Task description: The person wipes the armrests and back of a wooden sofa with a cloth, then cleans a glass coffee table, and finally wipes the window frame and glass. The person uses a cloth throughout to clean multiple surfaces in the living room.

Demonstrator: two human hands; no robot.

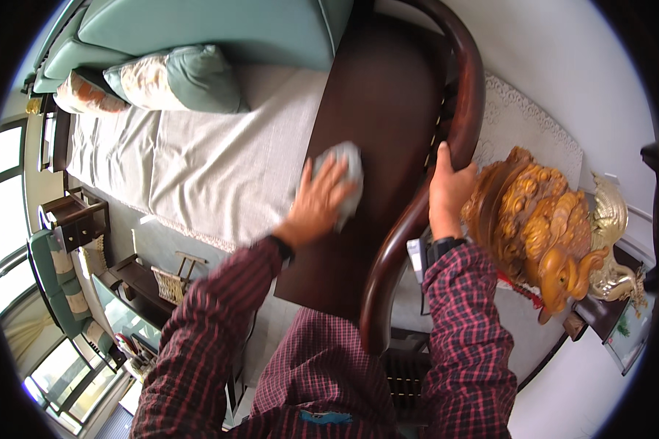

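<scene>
My left hand lies palm down, slightly blurred, over a crumpled grey cloth. Beneath the cloth is a flat dark wooden panel at the end of the sofa. Along the panel's right side runs a curved, polished wooden armrest rail. Gripping that rail, my right hand has its thumb pointing up along the wood. Part of the cloth is hidden by my left fingers.
A carved wooden figure stands close to my right wrist, with a gold-coloured ornament past it. The sofa seat with a pale cover and cushions spreads to the left. A small stool stands on the floor beyond.
</scene>
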